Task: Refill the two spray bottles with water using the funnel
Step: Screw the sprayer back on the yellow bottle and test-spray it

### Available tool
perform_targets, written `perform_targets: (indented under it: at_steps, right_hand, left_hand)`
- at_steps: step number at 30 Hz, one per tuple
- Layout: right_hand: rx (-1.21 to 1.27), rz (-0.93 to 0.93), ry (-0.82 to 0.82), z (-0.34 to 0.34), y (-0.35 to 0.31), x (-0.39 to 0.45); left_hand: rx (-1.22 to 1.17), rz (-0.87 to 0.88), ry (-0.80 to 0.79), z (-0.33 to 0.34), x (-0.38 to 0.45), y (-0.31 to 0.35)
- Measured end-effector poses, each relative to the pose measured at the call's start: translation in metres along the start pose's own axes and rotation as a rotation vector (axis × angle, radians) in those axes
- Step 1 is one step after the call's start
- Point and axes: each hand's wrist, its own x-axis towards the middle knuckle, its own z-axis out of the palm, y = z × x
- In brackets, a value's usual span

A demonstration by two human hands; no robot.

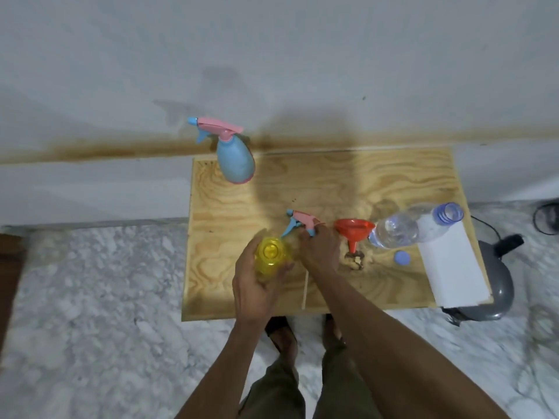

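Observation:
A yellow spray bottle (pixel 270 257) stands on the wooden table (pixel 378 182) with its neck uncovered; my left hand (pixel 255 288) grips its body. My right hand (pixel 317 247) holds the pink and blue spray head (pixel 299 222) just right of the bottle's mouth. A blue spray bottle (pixel 236 160) with its pink head on stands at the table's far left corner. A red funnel (pixel 353 229) stands to the right of my right hand. A clear water bottle (pixel 405 226) without its cap stands behind the funnel to the right.
A blue bottle cap (pixel 402 257) lies near the funnel. A white box (pixel 450 267) sits along the table's right edge. A grey appliance (pixel 496 285) with a cord stands on the marble floor to the right. The wall is right behind the table.

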Motion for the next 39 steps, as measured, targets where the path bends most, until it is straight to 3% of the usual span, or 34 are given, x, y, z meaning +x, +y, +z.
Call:
perform_targets:
  at_steps: [10,15,24,30,39]
  right_hand:
    - [0.205,-0.028,0.071,-0.018,-0.009,-0.025]
    - [0.413,-0.2,0.052,-0.077,-0.039,-0.053]
    - [1.054,-0.643,0.135,-0.232,-0.151,-0.109]
    - [1.157,-0.864,0.054,-0.26,-0.175,-0.136]
    - [0.994,-0.89,-0.021,-0.242,-0.174,-0.133]
  left_hand:
    - [-0.071,-0.017,0.039,-0.015,0.009,0.008]
    - [-0.137,0.023,0.141,-0.034,-0.001,0.042]
    - [-0.199,0.306,0.148,-0.034,-0.018,0.111]
    - [-0.175,0.372,0.2,-0.02,-0.022,0.136]
    - [-0.069,0.482,0.214,-0.022,-0.014,0.143]
